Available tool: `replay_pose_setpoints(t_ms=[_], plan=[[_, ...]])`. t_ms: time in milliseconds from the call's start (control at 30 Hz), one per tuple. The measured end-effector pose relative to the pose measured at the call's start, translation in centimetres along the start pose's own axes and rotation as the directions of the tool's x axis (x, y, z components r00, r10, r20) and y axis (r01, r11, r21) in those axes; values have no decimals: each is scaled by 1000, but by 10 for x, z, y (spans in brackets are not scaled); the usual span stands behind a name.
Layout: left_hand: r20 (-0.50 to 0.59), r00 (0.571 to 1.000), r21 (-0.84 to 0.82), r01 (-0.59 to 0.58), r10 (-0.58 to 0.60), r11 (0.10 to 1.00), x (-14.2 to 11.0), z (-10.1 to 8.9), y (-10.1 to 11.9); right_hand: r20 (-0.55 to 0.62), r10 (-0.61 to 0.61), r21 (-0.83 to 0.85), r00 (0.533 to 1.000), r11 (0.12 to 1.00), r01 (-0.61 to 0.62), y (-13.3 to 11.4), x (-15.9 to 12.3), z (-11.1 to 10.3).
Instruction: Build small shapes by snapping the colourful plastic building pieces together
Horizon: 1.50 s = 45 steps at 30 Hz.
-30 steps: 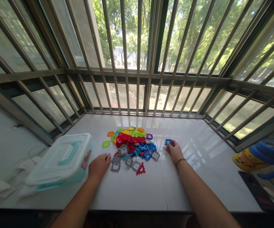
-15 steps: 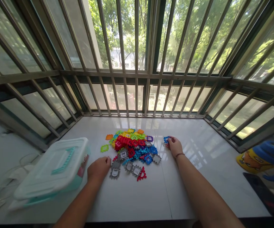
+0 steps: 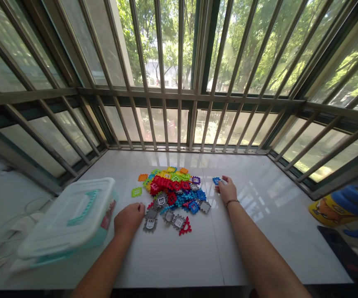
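Note:
A heap of colourful notched plastic building tiles (image 3: 166, 188) lies mid-table in red, yellow, green, blue and grey. My left hand (image 3: 130, 218) rests on the table in a loose fist just left of the grey tiles (image 3: 150, 223); no tile shows in it. Right of the heap, a single blue tile (image 3: 216, 181) lies flat on the table. My right hand (image 3: 227, 190) is beside that tile, thumb and forefinger apart, with the fingertips close to its right edge. A red triangular tile (image 3: 185, 227) sits at the heap's near side.
On the left stands a lidded plastic box (image 3: 70, 219) with a teal handle. A blue and yellow cup (image 3: 337, 207) and a dark flat device (image 3: 337, 248) are at the right. Metal window bars (image 3: 179, 97) border the white table's (image 3: 179, 265) far side.
My right hand has let go of the blue tile, its fingers spreading and drawing slightly back. The tile stays on the table. My left hand has kept its place.

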State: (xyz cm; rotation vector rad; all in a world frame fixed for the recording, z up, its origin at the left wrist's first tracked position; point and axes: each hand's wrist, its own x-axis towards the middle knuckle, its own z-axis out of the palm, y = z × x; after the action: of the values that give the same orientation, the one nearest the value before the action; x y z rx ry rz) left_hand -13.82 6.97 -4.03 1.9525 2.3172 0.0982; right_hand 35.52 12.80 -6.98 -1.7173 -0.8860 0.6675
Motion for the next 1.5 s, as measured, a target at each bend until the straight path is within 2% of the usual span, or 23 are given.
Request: replay_pose_setpoints(t_ms=[233, 433, 700, 967, 1367, 1500], plan=[[7, 1000, 12, -1, 1, 1000, 1, 1, -1, 88, -120, -200, 989, 970, 136, -4, -20, -10], [14, 1000, 7, 14, -14, 1000, -1, -3, 2, 117, -253, -409, 960, 869, 279, -7, -22, -14], [16, 1000, 23, 7, -7, 1000, -4, -7, 4, 258, -265, -564, 929, 740, 368, -7, -20, 3], [55, 998, 26, 19, -20, 999, -1, -7, 3, 347, -325, -542, 880, 696, 471, -13, -23, 2], [73, 997, 54, 20, -24, 998, -2, -10, 6, 614, -372, -332, 695, 678, 656, -26, -64, -5], [41, 999, 49, 8, -10, 999, -3, -8, 5, 650, -368, -299, 665, 680, 669, -23, -66, -5]])
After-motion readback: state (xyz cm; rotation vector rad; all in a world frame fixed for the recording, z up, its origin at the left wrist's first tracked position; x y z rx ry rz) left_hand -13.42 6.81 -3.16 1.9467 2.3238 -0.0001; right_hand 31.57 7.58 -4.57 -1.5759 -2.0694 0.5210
